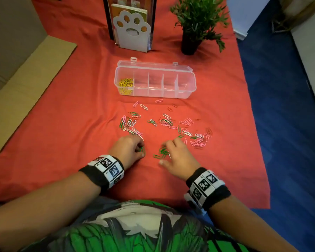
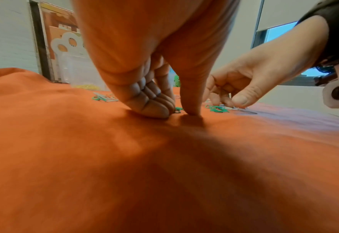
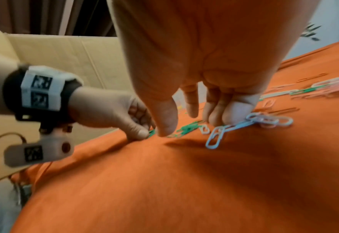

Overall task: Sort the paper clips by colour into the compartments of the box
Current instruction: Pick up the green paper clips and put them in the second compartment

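Note:
A clear compartment box (image 1: 186,82) stands open at the middle of the red cloth, with yellow clips (image 1: 125,84) in its leftmost compartment. In front of it, pink, white, green and red paper clips (image 1: 166,121) lie scattered. My left hand (image 1: 140,151) rests on the cloth with its fingers curled, and green clips (image 2: 177,109) sit between the curled fingers and the thumb. My right hand (image 1: 165,154) hovers just to the right, its straight fingers (image 3: 214,112) touching a small pile of green clips (image 1: 161,152). White linked clips (image 3: 216,137) lie beside that hand.
A white paw-shaped stand (image 1: 132,31) with booklets and a potted plant (image 1: 193,40) stand behind the box. Cardboard (image 1: 25,77) lies along the left. The cloth ends at the right, where blue floor (image 1: 280,124) begins.

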Demonstrator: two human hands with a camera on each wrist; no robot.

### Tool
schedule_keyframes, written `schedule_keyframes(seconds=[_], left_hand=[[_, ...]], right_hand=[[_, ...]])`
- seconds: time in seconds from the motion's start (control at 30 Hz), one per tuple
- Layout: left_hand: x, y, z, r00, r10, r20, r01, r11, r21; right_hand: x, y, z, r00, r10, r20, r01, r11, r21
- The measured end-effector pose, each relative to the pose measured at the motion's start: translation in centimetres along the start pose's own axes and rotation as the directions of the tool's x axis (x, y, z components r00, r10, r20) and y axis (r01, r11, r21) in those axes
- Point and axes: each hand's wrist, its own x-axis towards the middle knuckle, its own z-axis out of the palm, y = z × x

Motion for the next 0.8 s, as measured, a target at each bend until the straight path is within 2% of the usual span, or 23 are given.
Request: schedule_keyframes(seconds=[0.13, 0.27, 0.33, 0.37, 0.4, 0.47, 0.53, 0.57, 0.6, 0.63, 0.67, 0.7, 0.73, 0.8], left_hand=[[-0.2, 0.6, 0.5, 1.000, 0.006, 0.013, -0.006, 1.000, -0.008], [0.0, 0.9, 0.3, 0.999, -0.046, -0.008, 0.045, 0.999, -0.030], [0.3, 0.9, 0.1, 0.996, -0.091, 0.024, 0.094, 0.986, -0.139], [0.6, 1.0, -0.1, 0.990, -0.124, 0.068, 0.138, 0.958, -0.250], [0.8, 1.1, -0.3, 0.979, -0.170, 0.113, 0.201, 0.901, -0.386], [1.1, 1.4, -1.0, 0.947, -0.274, 0.171, 0.318, 0.709, -0.629], [1.2, 1.8, -1.8, 0.915, -0.333, 0.228, 0.379, 0.510, -0.772], [1.1, 2.0, -2.1, 0.905, -0.345, 0.250, 0.391, 0.442, -0.807], [1.1, 2.2, -2.3, 0.899, -0.351, 0.262, 0.398, 0.403, -0.824], [1.1, 2.3, -2.3, 0.894, -0.359, 0.269, 0.405, 0.386, -0.829], [1.2, 2.4, -2.2, 0.888, -0.371, 0.271, 0.416, 0.401, -0.816], [1.3, 2.4, -1.9, 0.888, -0.384, 0.253, 0.423, 0.464, -0.778], [1.3, 2.4, -1.6, 0.901, -0.382, 0.205, 0.410, 0.596, -0.690], [1.0, 2.1, -1.0, 0.951, -0.302, 0.069, 0.308, 0.901, -0.305]], right_hand=[[0.8, -1.0, 0.5, 0.993, -0.035, -0.114, 0.025, 0.995, -0.096], [2.2, -1.5, -0.3, 0.996, -0.030, -0.086, 0.018, 0.990, -0.137], [2.8, -1.5, -1.0, 0.997, 0.007, -0.077, -0.011, 0.999, -0.052], [3.1, -1.4, -1.5, 0.996, 0.051, -0.077, -0.048, 0.998, 0.042], [3.2, -1.1, -2.0, 0.992, 0.105, -0.074, -0.092, 0.983, 0.157], [3.4, -0.6, -2.8, 0.976, 0.210, -0.051, -0.175, 0.906, 0.385], [3.3, 0.0, -3.1, 0.954, 0.298, -0.004, -0.231, 0.749, 0.621], [3.1, 0.1, -3.2, 0.942, 0.335, 0.034, -0.258, 0.653, 0.712], [2.9, 0.2, -3.2, 0.935, 0.352, 0.053, -0.267, 0.595, 0.758], [2.8, 0.2, -3.1, 0.936, 0.350, 0.042, -0.265, 0.620, 0.739], [2.9, 0.3, -2.8, 0.947, 0.321, 0.006, -0.245, 0.712, 0.659], [2.8, 0.1, -2.6, 0.962, 0.273, -0.013, -0.223, 0.812, 0.539], [2.7, -0.1, -2.2, 0.976, 0.217, -0.032, -0.187, 0.896, 0.402], [2.5, -0.5, -1.2, 0.992, 0.096, -0.076, -0.089, 0.992, 0.085]])
